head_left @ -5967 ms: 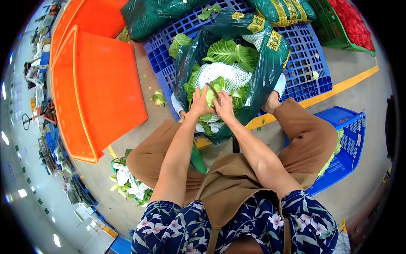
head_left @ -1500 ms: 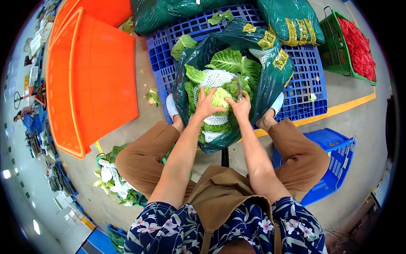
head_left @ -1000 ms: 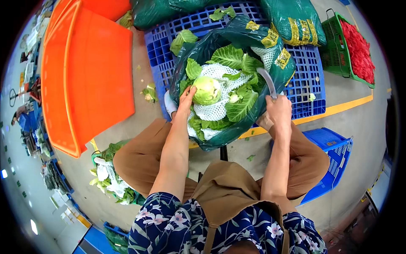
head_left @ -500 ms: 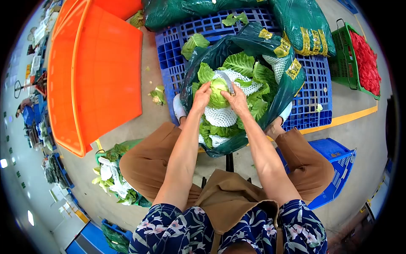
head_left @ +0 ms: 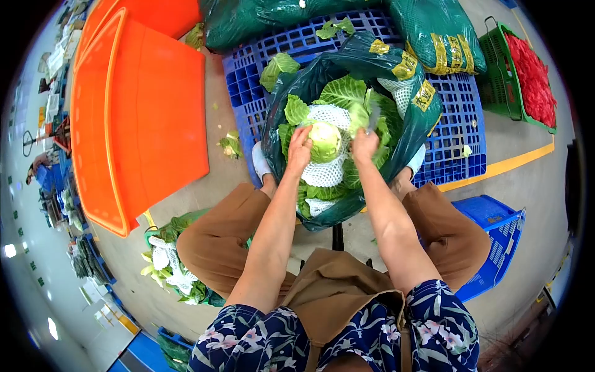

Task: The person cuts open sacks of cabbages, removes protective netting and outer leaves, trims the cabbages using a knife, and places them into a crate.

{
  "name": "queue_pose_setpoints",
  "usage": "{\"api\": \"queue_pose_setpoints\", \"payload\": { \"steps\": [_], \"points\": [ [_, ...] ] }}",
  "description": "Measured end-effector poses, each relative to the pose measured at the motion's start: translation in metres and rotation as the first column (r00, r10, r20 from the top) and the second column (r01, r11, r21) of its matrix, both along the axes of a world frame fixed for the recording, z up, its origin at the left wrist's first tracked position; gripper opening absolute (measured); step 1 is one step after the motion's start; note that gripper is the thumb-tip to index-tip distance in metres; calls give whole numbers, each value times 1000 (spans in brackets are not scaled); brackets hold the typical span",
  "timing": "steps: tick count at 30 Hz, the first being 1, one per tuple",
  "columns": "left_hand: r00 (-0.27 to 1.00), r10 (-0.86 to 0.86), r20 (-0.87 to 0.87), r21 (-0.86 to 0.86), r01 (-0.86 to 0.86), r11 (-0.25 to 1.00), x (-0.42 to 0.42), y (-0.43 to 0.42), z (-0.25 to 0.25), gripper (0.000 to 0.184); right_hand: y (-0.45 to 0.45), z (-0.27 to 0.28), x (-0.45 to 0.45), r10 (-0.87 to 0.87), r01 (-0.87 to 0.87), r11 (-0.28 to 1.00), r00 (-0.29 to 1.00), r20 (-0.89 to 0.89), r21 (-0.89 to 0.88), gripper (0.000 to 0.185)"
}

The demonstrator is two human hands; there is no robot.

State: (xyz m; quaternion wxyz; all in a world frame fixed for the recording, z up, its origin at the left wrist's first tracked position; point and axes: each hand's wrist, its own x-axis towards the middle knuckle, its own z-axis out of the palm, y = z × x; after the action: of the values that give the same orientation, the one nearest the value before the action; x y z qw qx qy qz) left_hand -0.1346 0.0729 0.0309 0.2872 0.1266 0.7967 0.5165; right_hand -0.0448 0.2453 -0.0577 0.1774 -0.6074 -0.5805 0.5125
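My left hand (head_left: 300,149) grips the left side of a pale green cabbage (head_left: 325,142), its fingers curled around it. To the right, my right hand (head_left: 364,146) is closed around a knife (head_left: 374,118), whose blade points up and is smeared by motion. A cut light-green leaf (head_left: 357,118) is beside the blade; whether my fingers touch it I cannot tell. Under the cabbage lies white foam netting (head_left: 327,173). Large green leaves (head_left: 344,93) surround it inside an open dark green plastic bag (head_left: 279,118), which stands between my feet.
The bag stands at a blue pallet (head_left: 455,130). Full green bags (head_left: 434,31) lie behind. An orange bin (head_left: 149,118) is at left, a green basket of red material (head_left: 530,80) at right. A blue crate (head_left: 496,248) and a container of leaves and netting (head_left: 176,266) flank my legs.
My right hand has moved away from the cabbage to the right with the knife, and a leaf piece is now off the head. My left hand still holds the cabbage.
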Motion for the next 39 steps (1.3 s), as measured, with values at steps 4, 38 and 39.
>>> {"api": "queue_pose_setpoints", "payload": {
  "steps": [4, 38, 39],
  "points": [
    [998, -3, 65, 32, 1, 999, -15, -10, -18, 43, -10, 105, 31, 34, -6, 968, 994, 109, -252, 33],
    [960, 5, 280, 53, -21, 998, -22, -6, -1, 43, -54, 54, 61, 435, -436, 900, 900, 30, 29, 14],
    [958, 50, 281, 24, -59, 998, -26, -6, -9, 43, -45, 54, 73, 388, -390, 921, 914, 119, -10, 17]
  ]
}}
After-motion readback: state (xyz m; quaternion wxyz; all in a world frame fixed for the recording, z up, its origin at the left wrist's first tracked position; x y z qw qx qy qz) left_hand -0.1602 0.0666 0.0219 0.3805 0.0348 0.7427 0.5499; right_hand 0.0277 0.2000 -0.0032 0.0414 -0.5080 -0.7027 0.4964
